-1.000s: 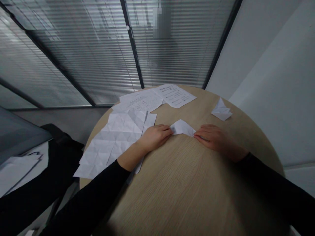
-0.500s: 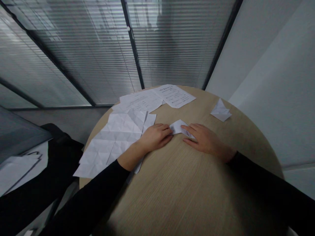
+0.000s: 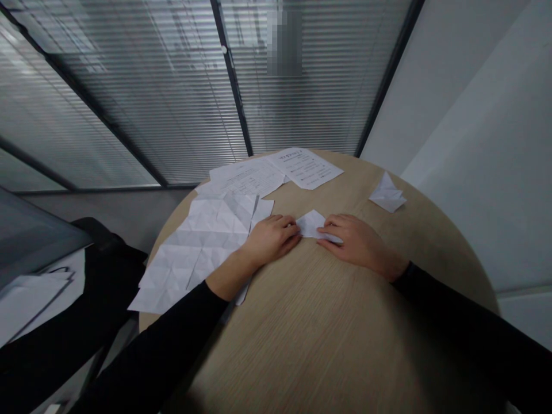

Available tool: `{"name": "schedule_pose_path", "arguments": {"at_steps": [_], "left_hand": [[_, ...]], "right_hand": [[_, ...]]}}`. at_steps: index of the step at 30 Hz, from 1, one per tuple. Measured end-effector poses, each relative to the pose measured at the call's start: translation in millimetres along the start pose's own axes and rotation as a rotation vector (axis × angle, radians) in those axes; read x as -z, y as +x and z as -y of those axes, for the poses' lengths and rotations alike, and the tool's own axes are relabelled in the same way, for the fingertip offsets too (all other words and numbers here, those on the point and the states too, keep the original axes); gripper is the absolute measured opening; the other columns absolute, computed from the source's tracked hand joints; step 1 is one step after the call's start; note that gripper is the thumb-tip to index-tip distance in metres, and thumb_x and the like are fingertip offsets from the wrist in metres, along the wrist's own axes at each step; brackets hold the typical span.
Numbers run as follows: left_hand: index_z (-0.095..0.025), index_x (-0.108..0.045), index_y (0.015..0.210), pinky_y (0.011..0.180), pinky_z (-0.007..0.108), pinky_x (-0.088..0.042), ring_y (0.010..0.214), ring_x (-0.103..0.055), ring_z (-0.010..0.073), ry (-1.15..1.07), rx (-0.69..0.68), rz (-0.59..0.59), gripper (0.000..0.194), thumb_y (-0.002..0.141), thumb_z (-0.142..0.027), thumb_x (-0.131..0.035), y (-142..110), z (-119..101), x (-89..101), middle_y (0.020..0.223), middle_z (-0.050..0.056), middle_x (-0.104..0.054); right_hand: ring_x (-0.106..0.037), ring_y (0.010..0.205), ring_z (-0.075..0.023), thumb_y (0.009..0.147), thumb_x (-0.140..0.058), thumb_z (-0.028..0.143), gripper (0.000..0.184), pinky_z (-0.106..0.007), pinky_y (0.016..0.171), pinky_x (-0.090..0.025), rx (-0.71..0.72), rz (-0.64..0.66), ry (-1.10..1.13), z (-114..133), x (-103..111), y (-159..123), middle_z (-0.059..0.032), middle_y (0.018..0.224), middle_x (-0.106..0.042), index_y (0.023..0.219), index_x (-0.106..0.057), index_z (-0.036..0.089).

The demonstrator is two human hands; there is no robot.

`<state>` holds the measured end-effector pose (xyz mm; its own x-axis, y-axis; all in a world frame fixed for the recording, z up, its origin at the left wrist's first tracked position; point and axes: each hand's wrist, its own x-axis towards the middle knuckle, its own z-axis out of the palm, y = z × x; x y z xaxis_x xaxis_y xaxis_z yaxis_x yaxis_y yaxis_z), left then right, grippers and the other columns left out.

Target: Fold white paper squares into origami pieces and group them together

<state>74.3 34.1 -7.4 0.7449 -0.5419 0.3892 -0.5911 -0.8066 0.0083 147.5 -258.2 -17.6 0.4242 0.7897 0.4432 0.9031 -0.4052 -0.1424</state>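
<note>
A small folded white paper (image 3: 311, 222) lies on the wooden table between my hands, its peak pointing away from me. My left hand (image 3: 276, 237) grips the paper's left corner with curled fingers. At the right end, my right hand (image 3: 351, 240) pinches the lower right edge, thumb in front and fingers behind and on top. Part of the paper is hidden under the fingers of both hands. Another folded paper piece (image 3: 387, 194), with pointed flaps, rests farther back on the right.
Creased, unfolded white sheets (image 3: 198, 247) cover the table's left side, beside my left forearm. Printed pages (image 3: 302, 168) lie at the far edge. The round table (image 3: 328, 333) stands by glass partitions with blinds (image 3: 172, 103). More papers (image 3: 34, 299) lie on the dark surface at left.
My right hand has shifted slightly left, and its fingers have curled in from lying stretched over the paper to pinching its edge. My left hand has barely moved.
</note>
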Motion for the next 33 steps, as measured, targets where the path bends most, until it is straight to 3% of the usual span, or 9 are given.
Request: {"name": "schedule_pose_path", "arguments": {"at_steps": [6,12,16,20,23,29,33], "left_hand": [[-0.02,-0.081,0.116,0.091,0.04,-0.062,0.1,-0.076,0.0238,0.006,0.005,-0.061,0.03,0.12,-0.034,-0.055,-0.1,0.7,-2.9,0.115,0.01,-0.081],[-0.021,-0.079,0.12,0.096,0.043,-0.062,0.106,-0.077,0.0256,-0.057,0.068,-0.103,0.022,0.116,-0.035,-0.062,1.0,-1.2,-1.8,0.119,0.011,-0.081],[-0.02,-0.074,0.128,0.099,0.046,-0.063,0.113,-0.077,0.0281,-0.127,0.204,-0.175,0.027,0.111,-0.041,-0.071,2.5,-5.6,2.5,0.127,0.012,-0.079],[-0.02,-0.063,0.137,0.086,0.042,-0.064,0.097,-0.075,0.0232,-0.249,0.513,-0.305,0.052,0.1,-0.049,-0.085,4.7,-11.9,3.2,0.128,0.011,-0.076],[-0.021,-0.06,0.135,0.072,0.037,-0.059,0.082,-0.071,0.0183,-0.36,0.671,-0.33,0.055,0.098,-0.053,-0.087,6.2,-16.4,1.4,0.121,0.008,-0.077],[-0.024,-0.064,0.117,0.063,0.033,-0.051,0.067,-0.065,0.0139,-0.385,0.698,-0.36,0.049,0.096,-0.063,-0.086,7.6,-23.6,3.4,0.104,0.003,-0.079],[-0.023,-0.069,0.106,0.058,0.032,-0.046,0.063,-0.065,0.0154,-0.375,0.663,-0.256,0.05,0.098,-0.072,-0.08,7.1,-24.5,4.2,0.087,0.001,-0.078]], "right_hand": [[-0.077,0.11,-0.0307,0.115,-0.069,0.029,0.018,-0.049,0.096,-0.065,-0.049,-0.009,0.058,0.3,-3.0,-1.2,-0.0101,0.114,-0.082,0.123,-0.085,0.028],[-0.079,0.103,-0.0274,0.113,-0.071,0.025,0.015,-0.044,0.091,-0.065,-0.12,-0.007,0.138,-1.2,-3.0,1.7,-0.0065,0.11,-0.084,0.112,-0.085,0.029],[-0.078,0.101,-0.0271,0.112,-0.067,0.021,0.018,-0.042,0.09,-0.062,-0.116,-0.058,0.106,4.7,-2.5,2.6,-0.0069,0.107,-0.082,0.104,-0.082,0.028],[-0.074,0.085,-0.023,0.11,-0.069,0.025,0.016,-0.037,0.076,-0.058,-0.213,-0.178,0.196,12.0,2.3,4.7,-0.0052,0.097,-0.078,0.097,-0.078,0.027],[-0.067,0.074,-0.0211,0.111,-0.069,0.033,0.021,-0.036,0.065,-0.055,-0.272,-0.269,0.257,19.0,6.8,7.4,-0.0049,0.089,-0.074,0.093,-0.076,0.027],[-0.066,0.07,-0.0215,0.111,-0.069,0.037,0.022,-0.038,0.063,-0.056,-0.345,-0.404,0.298,32.0,7.7,10.1,-0.0043,0.086,-0.072,0.092,-0.076,0.029],[-0.07,0.074,-0.023,0.111,-0.069,0.04,0.02,-0.039,0.065,-0.061,-0.387,-0.491,0.325,31.6,5.9,9.3,-0.0058,0.092,-0.076,0.095,-0.076,0.03]]}}
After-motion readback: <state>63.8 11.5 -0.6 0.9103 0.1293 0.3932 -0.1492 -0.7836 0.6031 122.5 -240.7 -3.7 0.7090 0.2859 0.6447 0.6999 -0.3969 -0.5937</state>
